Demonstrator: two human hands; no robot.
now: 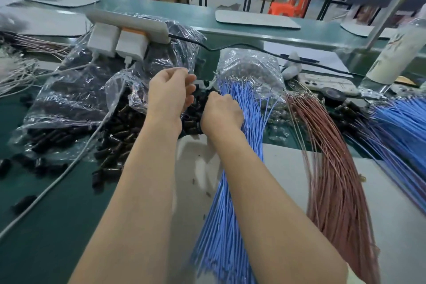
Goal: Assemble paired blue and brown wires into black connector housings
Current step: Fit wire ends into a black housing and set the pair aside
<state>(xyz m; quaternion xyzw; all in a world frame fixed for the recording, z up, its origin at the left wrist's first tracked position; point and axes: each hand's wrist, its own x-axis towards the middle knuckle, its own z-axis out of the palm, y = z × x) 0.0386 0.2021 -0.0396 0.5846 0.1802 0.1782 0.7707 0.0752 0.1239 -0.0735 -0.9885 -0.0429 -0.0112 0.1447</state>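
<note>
Your left hand (169,97) curls above the spilled black housings (115,129) on the counter (46,226); your right hand (222,110) sits on the blue wires (221,226), brown wires (334,168) lying beside them. What either grip pinches, I cannot tell.

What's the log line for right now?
left hand: curled over black housings | right hand: at blue wires, fingers hidden | brown wires: untouched

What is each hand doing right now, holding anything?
Left hand: fingers curled above the black connector housings; what it holds cannot be told.
Right hand: fingers curled at the blue wires; grip hidden, cannot be told.
</note>
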